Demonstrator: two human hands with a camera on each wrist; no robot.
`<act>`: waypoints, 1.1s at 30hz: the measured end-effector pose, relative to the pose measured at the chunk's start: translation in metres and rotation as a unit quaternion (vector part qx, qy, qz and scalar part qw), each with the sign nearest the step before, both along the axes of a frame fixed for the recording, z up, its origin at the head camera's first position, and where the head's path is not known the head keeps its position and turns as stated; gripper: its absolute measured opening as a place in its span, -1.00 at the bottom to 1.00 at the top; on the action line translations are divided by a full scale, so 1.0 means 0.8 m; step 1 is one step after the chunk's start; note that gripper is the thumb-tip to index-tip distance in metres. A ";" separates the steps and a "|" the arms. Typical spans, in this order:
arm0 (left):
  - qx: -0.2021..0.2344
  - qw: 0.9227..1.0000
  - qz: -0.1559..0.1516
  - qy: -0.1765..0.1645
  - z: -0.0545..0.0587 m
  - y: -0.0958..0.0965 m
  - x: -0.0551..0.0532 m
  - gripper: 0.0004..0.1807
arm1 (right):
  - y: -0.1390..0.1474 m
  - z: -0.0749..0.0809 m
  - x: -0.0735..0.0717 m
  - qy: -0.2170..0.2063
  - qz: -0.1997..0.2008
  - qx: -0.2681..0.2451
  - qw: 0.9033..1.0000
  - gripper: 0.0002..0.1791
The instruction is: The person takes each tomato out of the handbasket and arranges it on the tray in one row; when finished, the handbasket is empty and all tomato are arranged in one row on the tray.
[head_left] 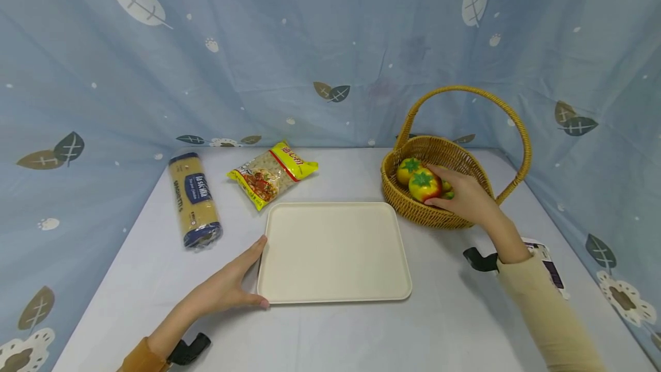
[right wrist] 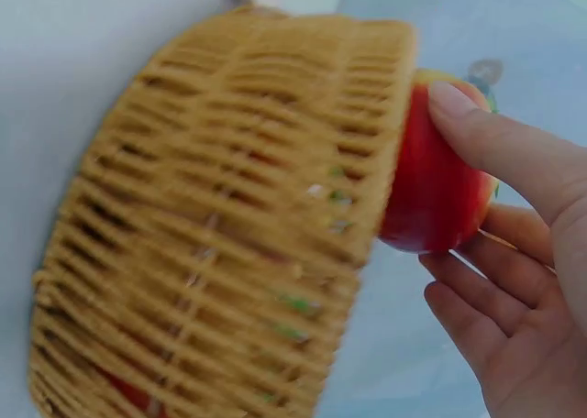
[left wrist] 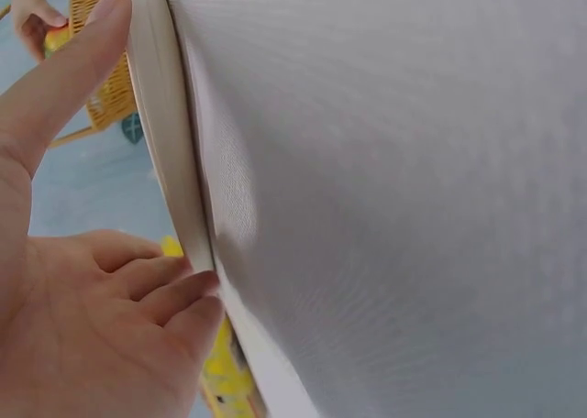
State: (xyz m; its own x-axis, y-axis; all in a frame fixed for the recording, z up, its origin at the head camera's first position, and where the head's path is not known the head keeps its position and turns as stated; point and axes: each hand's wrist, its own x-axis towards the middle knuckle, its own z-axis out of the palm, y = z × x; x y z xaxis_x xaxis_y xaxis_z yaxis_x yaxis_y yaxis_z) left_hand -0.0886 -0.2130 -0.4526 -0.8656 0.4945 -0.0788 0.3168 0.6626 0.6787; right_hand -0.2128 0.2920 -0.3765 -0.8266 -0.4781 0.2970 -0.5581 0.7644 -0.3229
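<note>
My right hand (head_left: 465, 195) pinches a red and yellow fruit with a green leafy top (head_left: 424, 185) between thumb and fingers, at the mouth of a wicker basket (head_left: 432, 218). In the right wrist view the same fruit (right wrist: 436, 175) shows its red side above the basket's rim. A similar fruit (head_left: 407, 169) lies behind it in the basket. My left hand (head_left: 227, 285) is spread against the left edge of a cream rectangular tray (head_left: 335, 251), its fingertips on the side and its thumb at the near corner.
A long pack of spaghetti (head_left: 195, 200) lies at the table's left. Beyond the tray lies a yellow and clear food bag (head_left: 272, 174). The basket's tall handle (head_left: 465, 89) arches over it. A printed white item (head_left: 551, 268) is partly covered by the right forearm.
</note>
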 end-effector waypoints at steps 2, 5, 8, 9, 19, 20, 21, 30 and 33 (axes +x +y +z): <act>-0.002 1.000 0.000 0.002 0.000 0.000 0.001 0.40 | -0.005 0.003 0.005 0.023 0.008 -0.016 1.000 -0.13; -0.004 1.000 0.001 0.002 0.000 0.000 0.001 0.40 | -0.014 0.008 0.012 0.046 0.017 -0.036 0.998 -0.13; -0.006 1.000 0.004 -0.002 0.001 -0.001 0.001 0.40 | -0.024 0.014 0.019 0.055 0.029 -0.046 0.997 -0.13; -0.006 1.000 0.004 -0.001 0.001 -0.001 0.002 0.40 | -0.028 0.016 0.021 0.052 0.032 -0.047 0.997 -0.13; -0.002 1.000 0.000 0.001 0.002 -0.003 0.003 0.35 | -0.059 0.013 0.029 0.058 0.065 -0.046 0.995 -0.10; -0.004 1.000 -0.001 0.001 0.002 -0.004 0.003 0.35 | -0.061 0.012 0.029 0.054 0.066 -0.047 0.995 -0.10; -0.004 1.000 0.000 -0.001 0.002 -0.004 0.003 0.34 | -0.064 0.011 0.030 0.048 0.067 -0.048 0.995 -0.10; -0.003 1.000 -0.003 -0.010 0.000 -0.007 0.003 0.33 | -0.095 0.005 0.031 0.021 0.104 -0.056 0.993 -0.12; -0.005 1.000 -0.004 -0.006 -0.001 -0.007 0.004 0.32 | -0.107 0.000 0.031 0.020 0.110 -0.055 0.992 -0.12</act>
State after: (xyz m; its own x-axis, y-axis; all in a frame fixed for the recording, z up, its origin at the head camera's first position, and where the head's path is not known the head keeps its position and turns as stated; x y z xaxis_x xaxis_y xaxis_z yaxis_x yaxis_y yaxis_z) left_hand -0.0858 -0.2190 -0.4534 -0.8601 0.5014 -0.0936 0.3150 0.6666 0.6756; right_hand -0.1876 0.2067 -0.3767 -0.6925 -0.6081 0.3881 -0.7214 0.5844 -0.3715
